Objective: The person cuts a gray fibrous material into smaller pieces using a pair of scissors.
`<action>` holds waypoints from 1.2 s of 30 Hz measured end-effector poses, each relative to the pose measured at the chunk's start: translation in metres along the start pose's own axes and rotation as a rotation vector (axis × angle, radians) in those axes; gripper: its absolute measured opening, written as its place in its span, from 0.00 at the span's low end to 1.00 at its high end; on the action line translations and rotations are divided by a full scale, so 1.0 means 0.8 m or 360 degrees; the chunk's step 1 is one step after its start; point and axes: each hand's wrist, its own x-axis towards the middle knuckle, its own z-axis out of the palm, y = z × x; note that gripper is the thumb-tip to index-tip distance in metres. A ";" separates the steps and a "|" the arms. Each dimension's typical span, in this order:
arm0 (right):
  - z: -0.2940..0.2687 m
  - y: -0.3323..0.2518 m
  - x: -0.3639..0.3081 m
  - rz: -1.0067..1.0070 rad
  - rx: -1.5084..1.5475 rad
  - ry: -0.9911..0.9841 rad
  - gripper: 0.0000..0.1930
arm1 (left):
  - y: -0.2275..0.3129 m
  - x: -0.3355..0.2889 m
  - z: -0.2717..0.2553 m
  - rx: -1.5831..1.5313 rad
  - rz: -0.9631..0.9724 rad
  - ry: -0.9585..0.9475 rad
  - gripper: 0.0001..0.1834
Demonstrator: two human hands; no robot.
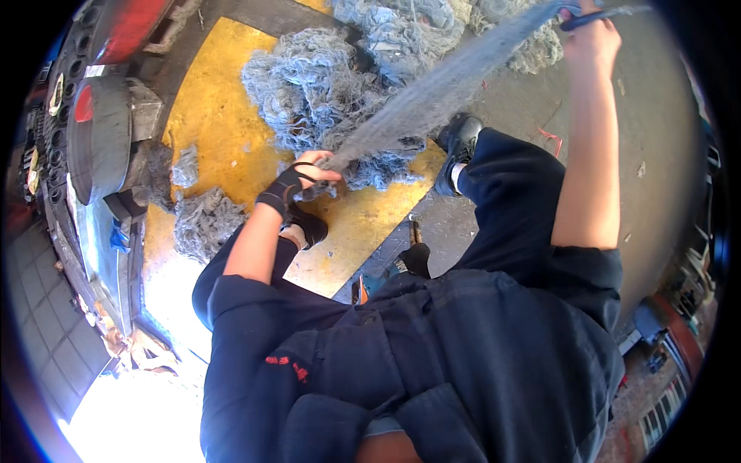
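A long bundle of grey-blue fibre (pixel 455 77) stretches taut and blurred between my hands, slanting from the middle up to the upper right. My left hand (pixel 318 171) is closed around its lower end, with a black strap over the palm and wrist. At the top right my right hand (pixel 594 42) is raised and closed on the other end. A dark blue band (pixel 580 20) shows at its fingers; I cannot tell its kind. Beneath the bundle lies a large heap of tangled grey fibre (pixel 312 81), just beyond my left hand.
Smaller fibre clumps (pixel 207 224) lie at the left on the yellow floor plate (pixel 220 85). Machinery with a grey rounded cover (pixel 108 143) stands along the left side. Red string (pixel 549 139) lies on the grey floor. My shoes (pixel 461 150) are close to the heap.
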 end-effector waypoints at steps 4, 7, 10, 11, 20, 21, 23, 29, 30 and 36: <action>0.008 0.012 -0.002 -0.0256 -0.1218 -0.0068 0.17 | 0.009 -0.051 -0.040 -0.0240 -0.0158 0.0375 0.33; 0.025 -0.006 -0.054 -0.0410 -0.1829 -0.0276 0.24 | 0.057 -0.079 -0.069 -0.0574 -0.0276 0.0271 0.39; 0.032 0.001 -0.082 -0.0480 -0.1763 -0.0545 0.22 | 0.104 -0.117 -0.080 -0.0404 -0.0167 0.0278 0.49; 0.032 0.004 -0.083 -0.0350 -0.1802 -0.0864 0.26 | 0.108 -0.119 -0.077 -0.0383 -0.0170 0.0433 0.53; 0.037 0.001 -0.301 0.1441 -0.0853 -0.2325 0.39 | 0.132 -0.156 -0.077 -0.0353 0.0045 0.0336 0.16; 0.032 0.024 -0.319 0.1634 -0.0829 -0.2377 0.39 | 0.125 -0.157 -0.079 -0.0370 0.0058 0.0366 0.14; 0.019 0.036 -0.335 0.1908 -0.0786 -0.2450 0.39 | 0.120 -0.157 -0.077 -0.0378 0.0137 0.0375 0.09; 0.029 0.051 -0.348 0.2356 -0.0464 -0.2400 0.43 | 0.138 -0.162 -0.063 -0.0807 0.0130 0.0507 0.11; 0.033 0.053 -0.350 0.2394 -0.0436 -0.2355 0.43 | 0.142 -0.162 -0.060 -0.0876 0.0112 0.0530 0.11; 0.062 0.065 -0.348 0.2386 -0.0282 -0.2263 0.43 | 0.146 -0.150 -0.052 -0.0936 0.0234 0.0474 0.10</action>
